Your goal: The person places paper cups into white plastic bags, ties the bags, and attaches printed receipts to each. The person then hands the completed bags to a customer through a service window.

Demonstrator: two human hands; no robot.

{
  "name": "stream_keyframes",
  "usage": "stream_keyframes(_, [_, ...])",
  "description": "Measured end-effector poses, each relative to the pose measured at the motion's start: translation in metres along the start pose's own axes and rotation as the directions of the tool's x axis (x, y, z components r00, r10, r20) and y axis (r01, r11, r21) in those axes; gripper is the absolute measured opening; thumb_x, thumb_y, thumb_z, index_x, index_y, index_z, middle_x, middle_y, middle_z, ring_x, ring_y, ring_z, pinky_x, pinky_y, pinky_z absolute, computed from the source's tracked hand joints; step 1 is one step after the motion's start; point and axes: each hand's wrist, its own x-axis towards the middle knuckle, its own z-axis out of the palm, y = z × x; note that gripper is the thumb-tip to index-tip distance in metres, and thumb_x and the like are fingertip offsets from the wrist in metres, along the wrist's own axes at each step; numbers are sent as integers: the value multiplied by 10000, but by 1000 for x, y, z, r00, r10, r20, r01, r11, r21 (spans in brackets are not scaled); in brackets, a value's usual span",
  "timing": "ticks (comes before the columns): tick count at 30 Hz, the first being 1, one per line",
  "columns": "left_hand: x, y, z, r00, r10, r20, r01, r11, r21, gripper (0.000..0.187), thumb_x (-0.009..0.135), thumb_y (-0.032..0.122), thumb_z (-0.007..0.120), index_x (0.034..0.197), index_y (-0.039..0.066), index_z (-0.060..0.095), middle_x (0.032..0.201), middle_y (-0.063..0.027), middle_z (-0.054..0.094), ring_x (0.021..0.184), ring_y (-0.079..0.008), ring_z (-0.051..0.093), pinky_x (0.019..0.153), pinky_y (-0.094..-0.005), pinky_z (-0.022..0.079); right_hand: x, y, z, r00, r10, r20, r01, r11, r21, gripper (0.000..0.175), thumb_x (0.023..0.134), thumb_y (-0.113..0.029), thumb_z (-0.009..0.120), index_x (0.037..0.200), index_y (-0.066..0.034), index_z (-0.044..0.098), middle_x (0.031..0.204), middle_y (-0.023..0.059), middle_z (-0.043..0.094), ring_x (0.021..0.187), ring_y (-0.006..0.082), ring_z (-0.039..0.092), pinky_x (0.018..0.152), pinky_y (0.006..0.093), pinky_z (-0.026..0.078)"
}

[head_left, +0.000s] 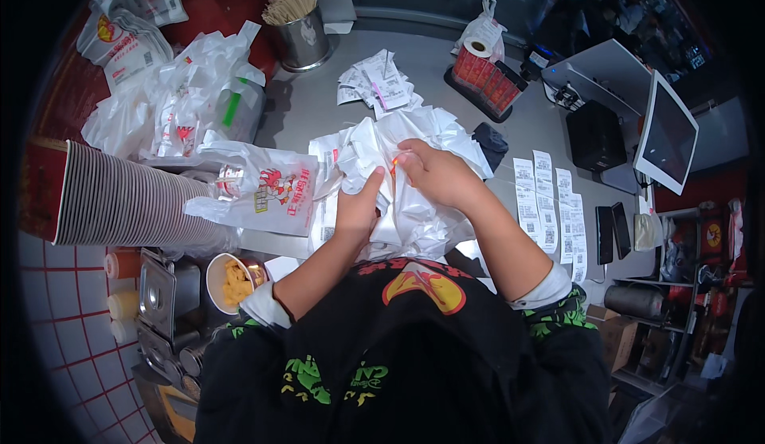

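Before me lies a pile of thin, crumpled white bags (445,127). Both hands are at its middle, on the folds of one white bag (385,196) with a small red and yellow mark. My left hand (357,208) has its thumb up along a fold, and its other fingers are hidden in the material. Opposite it, my right hand (439,172) pinches the folds between thumb and bent fingers. A printed white plastic bag (281,190) lies just left of the pile. Whether anything is inside the held bag is hidden.
Left stand nested paper tubs (134,196) and a tub of yellow food pieces (236,282). Skewers (291,7) fill a metal canister (305,40) behind. Receipts (382,82) lie beyond the pile, with more receipt strips (547,205), a sticker-roll dispenser (487,88) and a screen (668,133) rightward.
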Motion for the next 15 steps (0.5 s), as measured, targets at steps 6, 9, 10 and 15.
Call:
stream_keyframes(6, [3,22,1,997,-17,-69,18,1000,19,362,790,-5,539,1140,-16,446,991,-103,578,872,-176,576,739,-300,474,-6,22,18,988,-99,121,133,938,-321,290,773,-134,528,1056,-135,591,1077,111,585,939,303,570,793,355,449])
stream_keyframes(9, [-2,31,4,996,13,-87,-20,996,-86,248,811,11,522,1056,0,485,915,-88,583,783,-172,596,643,-299,497,-8,29,39,971,-185,151,233,874,-427,295,754,-80,519,1034,-108,605,1272,119,462,1042,298,520,871,352,430])
stream_keyframes(10, [-3,33,5,999,-6,-33,4,999,-51,247,813,16,517,1058,0,486,912,-85,581,799,-180,600,657,-305,505,-3,31,41,949,-171,267,271,874,-403,289,762,-80,520,1036,-103,607,1286,119,452,1042,291,519,868,351,432])
stream_keyframes(15, [-7,28,11,996,-86,-20,86,996,10,285,821,46,528,1092,6,449,903,-80,577,676,-147,592,508,-272,485,-12,24,13,972,-232,-27,234,966,113,188,775,-136,587,936,-46,621,991,124,603,834,263,579,755,351,446])
